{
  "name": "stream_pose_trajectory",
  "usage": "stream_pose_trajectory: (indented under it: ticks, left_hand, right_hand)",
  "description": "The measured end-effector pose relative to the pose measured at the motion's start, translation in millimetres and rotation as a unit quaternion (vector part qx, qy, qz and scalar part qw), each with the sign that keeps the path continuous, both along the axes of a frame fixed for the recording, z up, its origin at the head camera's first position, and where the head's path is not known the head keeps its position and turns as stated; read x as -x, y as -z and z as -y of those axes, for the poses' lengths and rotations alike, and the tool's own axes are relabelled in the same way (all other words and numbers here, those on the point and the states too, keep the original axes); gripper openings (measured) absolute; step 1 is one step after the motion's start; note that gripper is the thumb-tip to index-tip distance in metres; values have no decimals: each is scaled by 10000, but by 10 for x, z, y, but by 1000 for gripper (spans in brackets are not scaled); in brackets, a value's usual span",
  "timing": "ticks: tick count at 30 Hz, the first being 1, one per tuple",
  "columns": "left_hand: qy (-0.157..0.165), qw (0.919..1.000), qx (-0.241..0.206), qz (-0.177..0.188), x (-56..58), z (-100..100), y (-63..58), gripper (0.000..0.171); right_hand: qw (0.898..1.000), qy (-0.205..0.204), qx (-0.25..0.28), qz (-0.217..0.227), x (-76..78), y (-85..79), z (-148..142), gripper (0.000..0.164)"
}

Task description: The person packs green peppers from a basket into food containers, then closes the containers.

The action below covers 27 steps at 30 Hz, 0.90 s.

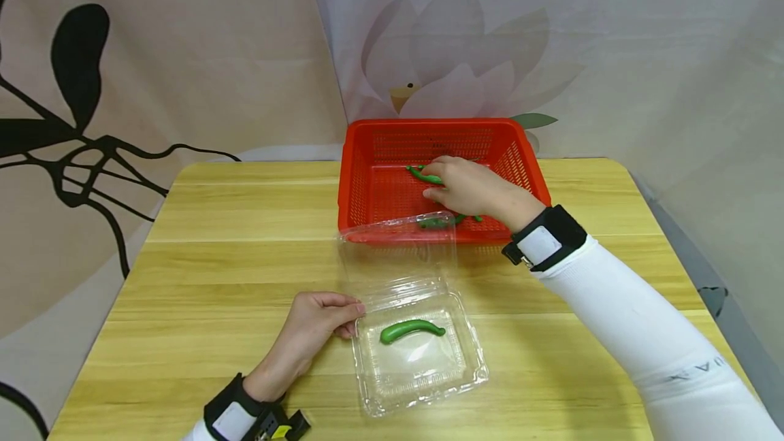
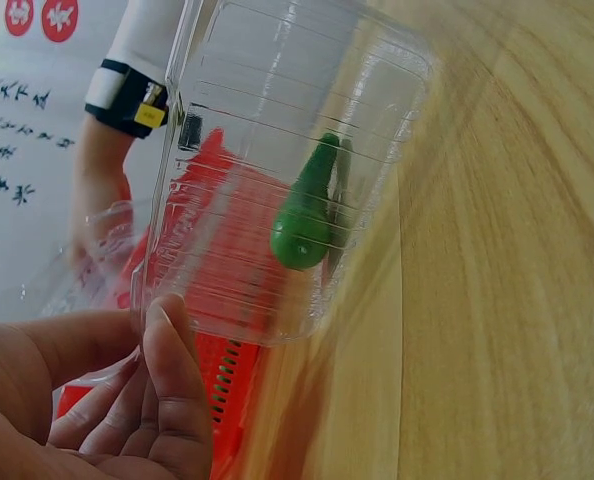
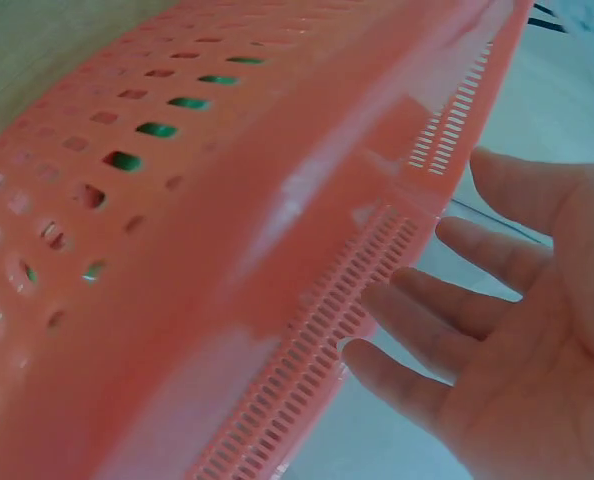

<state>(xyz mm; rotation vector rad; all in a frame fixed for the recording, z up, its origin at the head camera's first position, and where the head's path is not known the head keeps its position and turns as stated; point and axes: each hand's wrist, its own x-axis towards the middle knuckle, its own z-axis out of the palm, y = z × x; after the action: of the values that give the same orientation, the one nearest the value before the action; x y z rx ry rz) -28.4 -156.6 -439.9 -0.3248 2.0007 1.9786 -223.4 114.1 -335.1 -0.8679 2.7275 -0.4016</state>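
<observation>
My left hand (image 1: 321, 325) pinches the left rim of a clear plastic clamshell box (image 1: 422, 386), as the left wrist view also shows. The box lies on the table with its lid (image 1: 392, 264) raised toward the basket. One green chili pepper (image 1: 412, 330) lies inside it. Over the red basket (image 1: 373, 203), my right hand (image 1: 468, 186) reaches in with thumb and fingers apart, right by another green pepper (image 1: 422, 175). In the right wrist view the fingers (image 3: 447, 300) are spread with nothing between them. More green pepper (image 1: 433, 222) shows through the lid, near the basket's front.
The lid's far edge overlaps the basket's front rim in the head view. A light wooden table (image 1: 245, 237) carries both. Behind it hangs a pale curtain (image 1: 643, 53) with a flower print, close to the basket's back.
</observation>
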Motion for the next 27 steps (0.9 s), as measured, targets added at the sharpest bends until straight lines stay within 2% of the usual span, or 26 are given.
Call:
stream_pose_trajectory:
  ticks: [10, 21, 27]
  left_hand:
    - [20, 10000, 39, 13, -5, 0, -12, 22]
    - [68, 10000, 43, 17, -8, 0, -26, 21]
    - [49, 10000, 64, 26, -10, 6, -24, 19]
  right_hand:
    - [9974, 64, -106, 710, 158, 187, 82, 55]
    - [9937, -195, -318, 1058, 212, 351, 138, 37]
    - [9937, -274, -407, 1010, 219, 401, 146, 23]
